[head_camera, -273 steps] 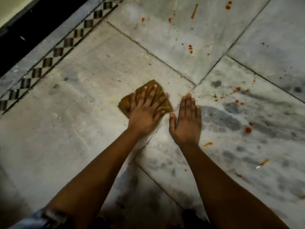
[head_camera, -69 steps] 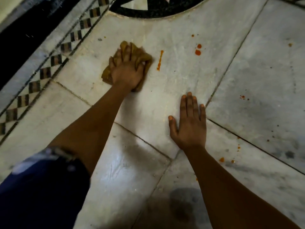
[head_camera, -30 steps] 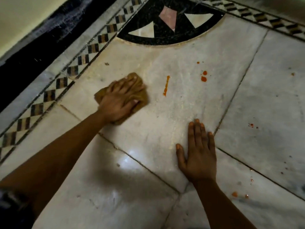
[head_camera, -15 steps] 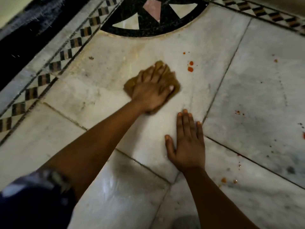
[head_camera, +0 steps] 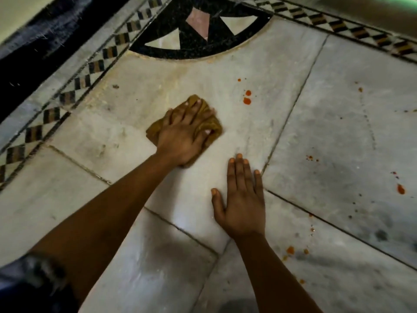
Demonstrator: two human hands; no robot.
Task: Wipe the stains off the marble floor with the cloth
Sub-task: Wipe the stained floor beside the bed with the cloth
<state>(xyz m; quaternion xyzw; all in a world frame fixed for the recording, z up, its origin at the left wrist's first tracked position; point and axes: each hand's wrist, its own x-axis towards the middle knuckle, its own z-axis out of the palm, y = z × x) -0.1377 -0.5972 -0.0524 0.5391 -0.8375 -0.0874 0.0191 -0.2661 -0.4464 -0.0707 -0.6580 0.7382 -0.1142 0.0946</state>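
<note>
The left hand [head_camera: 182,136] is pressing the mustard cloth [head_camera: 209,126] flat against the marble floor [head_camera: 135,256], fingers spread across the bunched fabric rather than curled around it. Compared with half a second ago, the cloth is sitting slightly farther left. The orange streak noted a second ago is no longer showing. The right hand [head_camera: 242,199] is still resting flat, fingers straight. Red stains [head_camera: 247,100] are remaining beyond the cloth.

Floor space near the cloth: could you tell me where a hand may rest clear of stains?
Bare marble lies between the cloth and the checkered border. Red spots crowd the slab beyond it; more sit right of the right hand.
</note>
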